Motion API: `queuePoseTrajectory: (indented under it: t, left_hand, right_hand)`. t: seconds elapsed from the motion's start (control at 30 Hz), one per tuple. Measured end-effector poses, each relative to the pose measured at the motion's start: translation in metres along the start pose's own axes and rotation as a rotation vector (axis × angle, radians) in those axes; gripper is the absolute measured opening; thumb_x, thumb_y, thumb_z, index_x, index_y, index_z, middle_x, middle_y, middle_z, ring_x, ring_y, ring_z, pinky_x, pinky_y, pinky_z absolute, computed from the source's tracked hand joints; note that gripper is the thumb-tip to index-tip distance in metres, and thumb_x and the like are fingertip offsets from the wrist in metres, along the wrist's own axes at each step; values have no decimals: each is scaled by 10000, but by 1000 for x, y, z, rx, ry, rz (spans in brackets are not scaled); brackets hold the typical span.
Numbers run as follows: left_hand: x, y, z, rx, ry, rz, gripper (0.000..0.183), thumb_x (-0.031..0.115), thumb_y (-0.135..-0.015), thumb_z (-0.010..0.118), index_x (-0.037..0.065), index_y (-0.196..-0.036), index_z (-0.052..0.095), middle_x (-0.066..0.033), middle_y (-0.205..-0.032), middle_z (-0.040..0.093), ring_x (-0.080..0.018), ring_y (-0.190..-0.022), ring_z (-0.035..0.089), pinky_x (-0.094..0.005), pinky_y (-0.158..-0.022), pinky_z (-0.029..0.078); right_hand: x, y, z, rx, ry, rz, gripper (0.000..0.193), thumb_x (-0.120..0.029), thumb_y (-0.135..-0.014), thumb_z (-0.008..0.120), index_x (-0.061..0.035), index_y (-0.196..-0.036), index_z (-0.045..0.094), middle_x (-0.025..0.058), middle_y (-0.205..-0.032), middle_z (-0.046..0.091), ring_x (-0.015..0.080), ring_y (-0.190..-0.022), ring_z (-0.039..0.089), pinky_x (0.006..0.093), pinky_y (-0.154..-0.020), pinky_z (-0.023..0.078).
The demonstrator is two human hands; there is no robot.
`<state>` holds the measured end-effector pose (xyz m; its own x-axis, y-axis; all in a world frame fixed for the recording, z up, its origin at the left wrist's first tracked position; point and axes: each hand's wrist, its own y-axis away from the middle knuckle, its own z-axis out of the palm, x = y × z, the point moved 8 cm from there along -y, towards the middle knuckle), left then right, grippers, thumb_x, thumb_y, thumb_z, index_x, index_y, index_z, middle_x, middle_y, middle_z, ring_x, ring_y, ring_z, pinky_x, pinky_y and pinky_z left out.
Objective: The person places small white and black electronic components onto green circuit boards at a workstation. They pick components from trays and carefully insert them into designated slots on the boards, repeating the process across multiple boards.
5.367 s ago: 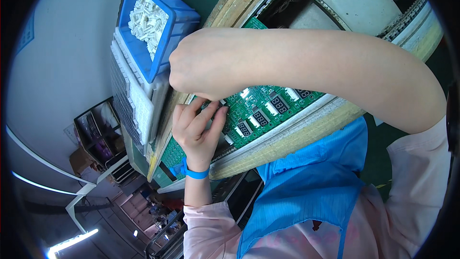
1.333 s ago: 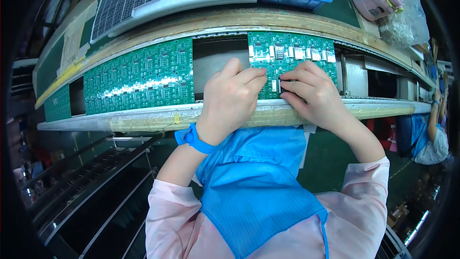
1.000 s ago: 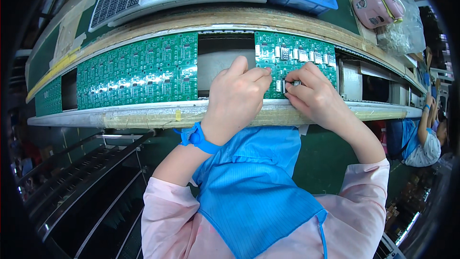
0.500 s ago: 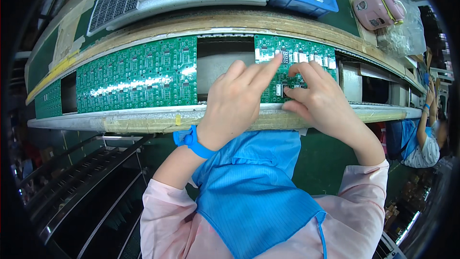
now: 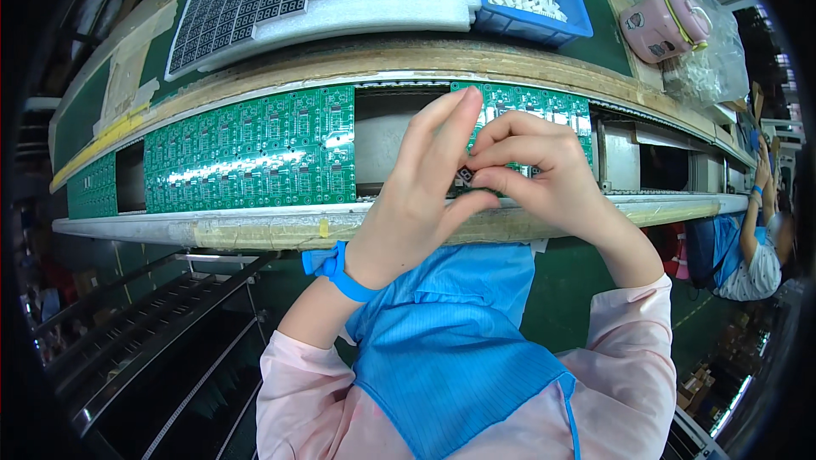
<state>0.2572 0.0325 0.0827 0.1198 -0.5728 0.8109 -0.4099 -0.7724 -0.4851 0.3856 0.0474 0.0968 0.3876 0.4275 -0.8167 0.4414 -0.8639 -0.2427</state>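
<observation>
My left hand point(image 5: 429, 175), with a blue wrist strap point(image 5: 344, 273), is cupped on edge with its fingers together and its thumb bent toward my right hand point(image 5: 548, 158). A small black digit display point(image 5: 463, 176) with white segments sits between the left palm and my right fingertips. The right thumb and forefinger pinch it; the left fingers curve around its other side. Beneath and behind both hands lies a green circuit board point(image 5: 561, 107), mostly covered by them. Whether more displays lie in the left palm is hidden.
More green boards point(image 5: 246, 150) lie along the track to the left, past a gap. Beyond the wooden rail, rows of digit displays point(image 5: 272, 1) stand on white foam point(image 5: 408, 14), beside a blue bin point(image 5: 544, 31) of white parts and a pink container point(image 5: 650, 31). Another person point(image 5: 752, 256) is at far right.
My right hand has come off the board and moved left to meet my left hand. The left hand has turned on edge, its thumb now showing, and a digit display appears between them.
</observation>
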Motion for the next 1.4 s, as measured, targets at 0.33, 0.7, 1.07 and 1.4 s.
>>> queuePoseTrajectory:
  t: [0.33, 0.7, 1.07, 1.4]
  left_hand:
    - [8, 6, -3, 134, -285, 181, 652, -49, -816, 708, 32, -1430, 502, -197, -1339, 547, -297, -1084, 659, -342, -865, 598]
    - [-22, 10, 9, -7, -430, -47, 264, 34, -799, 679, 6, -1058, 720, -91, -1044, 706, -289, -1011, 628, -421, -865, 514]
    - [-27, 10, 9, -12, -504, -68, 226, 88, -763, 685, 20, -964, 764, -60, -1052, 736, -281, -1043, 607, -419, -889, 501]
    - [-30, 11, 10, -5, -469, -86, 218, 99, -763, 689, 22, -953, 761, -53, -1041, 730, -256, -1016, 603, -406, -872, 501]
  right_hand:
    - [0, -4, -8, 18, 77, 78, 122, -44, -760, 803, 6, -859, 752, 106, -992, 731, 229, -871, 719, 322, -741, 568]
    - [39, -15, -11, 125, 306, 73, 433, 33, -727, 799, -23, -1117, 621, 108, -989, 707, 248, -914, 697, 363, -822, 548]
    - [33, -19, 8, 79, 413, 16, 372, 69, -745, 757, -4, -1076, 603, 148, -979, 684, 295, -912, 692, 376, -791, 560]
    - [34, -23, 11, 58, 401, 52, 379, 82, -737, 755, 8, -1053, 559, 164, -980, 667, 328, -914, 681, 386, -784, 553]
